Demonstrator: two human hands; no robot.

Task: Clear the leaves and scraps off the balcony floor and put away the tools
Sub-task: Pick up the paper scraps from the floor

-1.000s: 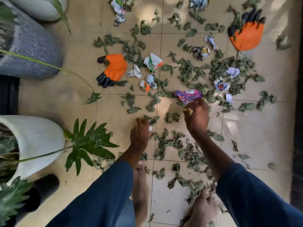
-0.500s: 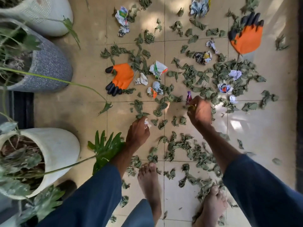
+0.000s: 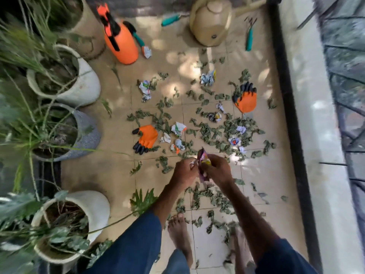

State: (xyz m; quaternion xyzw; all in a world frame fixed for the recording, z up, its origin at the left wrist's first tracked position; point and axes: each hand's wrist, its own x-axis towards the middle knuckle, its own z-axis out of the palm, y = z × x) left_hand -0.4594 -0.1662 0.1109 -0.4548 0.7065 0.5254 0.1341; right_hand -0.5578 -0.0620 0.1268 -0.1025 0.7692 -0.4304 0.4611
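The right grip point(image 3: 218, 171) was clamped on a purple wrapper point(image 3: 203, 158), held upright above the floor. The left grip point(image 3: 185, 172), just beside it, pinched a small white scrap point(image 3: 192, 164). Around and beyond both, green leaves point(image 3: 209, 133) and crumpled paper scraps point(image 3: 178, 128) lay strewn over the tiled floor point(image 3: 110, 175). The near orange glove point(image 3: 148, 137) lay left of the litter, and the far orange glove point(image 3: 245, 99) to its right. Farther off stood an orange sprayer point(image 3: 121, 42) and a beige watering can point(image 3: 211, 22), with teal-handled tools point(image 3: 170, 17) lying near them. Potted plants point(image 3: 87, 86) lined the left side.
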